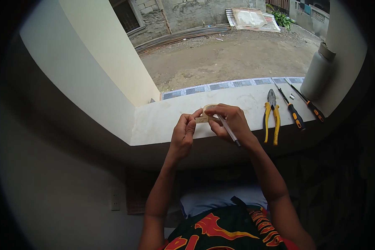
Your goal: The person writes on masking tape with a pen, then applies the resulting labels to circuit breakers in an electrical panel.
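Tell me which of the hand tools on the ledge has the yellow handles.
The pliers, lying nearest the right hand. Their two handles are yellow, while the two screwdrivers further right each have a single black-and-orange handle.

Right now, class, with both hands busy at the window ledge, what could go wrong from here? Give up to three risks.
1. The right hand holds a pen while also gripping the roll of masking tape; the pen could slip and drop.
2. The tape strip pinched by the left hand might fold and stick to itself.
3. The yellow-handled pliers lie close to the edge of the ledge, so an elbow might knock them off.
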Available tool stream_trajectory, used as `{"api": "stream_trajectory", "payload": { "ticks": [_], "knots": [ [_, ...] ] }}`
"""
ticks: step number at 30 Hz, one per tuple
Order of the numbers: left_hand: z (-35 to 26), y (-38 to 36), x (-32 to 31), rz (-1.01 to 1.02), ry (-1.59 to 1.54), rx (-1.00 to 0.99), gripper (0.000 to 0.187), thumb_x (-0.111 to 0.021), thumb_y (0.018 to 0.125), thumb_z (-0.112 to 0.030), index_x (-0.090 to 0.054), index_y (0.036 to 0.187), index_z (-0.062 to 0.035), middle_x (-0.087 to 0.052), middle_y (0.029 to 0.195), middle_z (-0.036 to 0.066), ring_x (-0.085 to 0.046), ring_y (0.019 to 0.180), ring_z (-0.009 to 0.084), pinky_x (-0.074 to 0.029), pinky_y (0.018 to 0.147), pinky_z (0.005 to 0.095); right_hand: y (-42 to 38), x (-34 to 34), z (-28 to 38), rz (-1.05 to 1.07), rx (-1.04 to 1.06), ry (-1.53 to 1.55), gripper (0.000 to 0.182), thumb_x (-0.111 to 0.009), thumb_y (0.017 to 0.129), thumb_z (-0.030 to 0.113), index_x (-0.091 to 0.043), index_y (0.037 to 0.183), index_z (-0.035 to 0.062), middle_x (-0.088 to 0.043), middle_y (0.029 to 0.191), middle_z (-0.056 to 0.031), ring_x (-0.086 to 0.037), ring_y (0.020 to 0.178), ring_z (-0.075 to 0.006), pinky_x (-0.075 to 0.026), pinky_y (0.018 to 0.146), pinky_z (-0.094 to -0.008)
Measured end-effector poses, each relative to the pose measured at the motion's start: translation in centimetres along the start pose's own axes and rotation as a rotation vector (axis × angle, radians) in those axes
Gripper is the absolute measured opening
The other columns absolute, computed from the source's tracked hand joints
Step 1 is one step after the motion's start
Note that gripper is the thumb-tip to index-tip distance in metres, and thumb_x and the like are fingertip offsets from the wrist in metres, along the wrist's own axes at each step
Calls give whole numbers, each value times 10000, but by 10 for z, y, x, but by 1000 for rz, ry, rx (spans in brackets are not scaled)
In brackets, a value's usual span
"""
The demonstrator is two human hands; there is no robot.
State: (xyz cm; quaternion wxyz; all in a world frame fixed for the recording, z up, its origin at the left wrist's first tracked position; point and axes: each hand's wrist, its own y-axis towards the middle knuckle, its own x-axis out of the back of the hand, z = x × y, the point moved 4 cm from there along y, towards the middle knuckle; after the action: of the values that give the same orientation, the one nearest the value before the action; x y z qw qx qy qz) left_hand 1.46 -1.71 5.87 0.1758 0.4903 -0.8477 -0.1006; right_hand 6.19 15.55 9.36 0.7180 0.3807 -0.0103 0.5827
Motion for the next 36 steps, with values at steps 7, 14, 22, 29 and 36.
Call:
{"api": "stream_trajectory", "payload": {
  "ticks": [7,14,22,29,36],
  "knots": [
    [11,6,1,51,-193,-36,178,-408,1074,-191,-476,1013,-39,-534,1410,173,-523,1049,122,-393,932,232,10,-1,-9,72,25,5,277,-667,744,85,-759,1005,85,-733,961,-112,-721,843,-278,-564,772,-352],
    [17,11,4,23,-183,-29,198,-400,1076,-193,-492,1076,-17,-492,1370,135,-499,1218,186,-385,1044,301,15,-4,-16,40,32,-97,185,-696,796,114,-761,968,97,-709,951,-94,-698,822,-270,-550,736,-353],
    [34,15,12,-80,-245,-9,205,-421,1075,-210,-491,1067,-18,-491,1304,110,-526,1129,168,-422,1004,293,24,-9,-10,6,15,-164,120,-682,792,127,-755,884,100,-652,858,-100,-672,765,-295,-536,699,-393],
    [20,18,34,-281,150,19,335,-569,987,-262,-497,1169,10,-555,1257,157,-540,1193,244,-433,1021,356,39,-12,-12,30,22,-235,95,-692,757,104,-747,833,90,-644,868,-108,-663,794,-298,-531,706,-395],
    [-24,34,31,-130,483,-88,566,-756,842,-351,-605,1252,9,-599,1277,170,-560,1215,289,-432,1032,398,42,-14,-8,17,-12,-285,108,-702,769,119,-752,856,78,-647,873,-110,-663,798,-295,-534,713,-385]
  ]
}}
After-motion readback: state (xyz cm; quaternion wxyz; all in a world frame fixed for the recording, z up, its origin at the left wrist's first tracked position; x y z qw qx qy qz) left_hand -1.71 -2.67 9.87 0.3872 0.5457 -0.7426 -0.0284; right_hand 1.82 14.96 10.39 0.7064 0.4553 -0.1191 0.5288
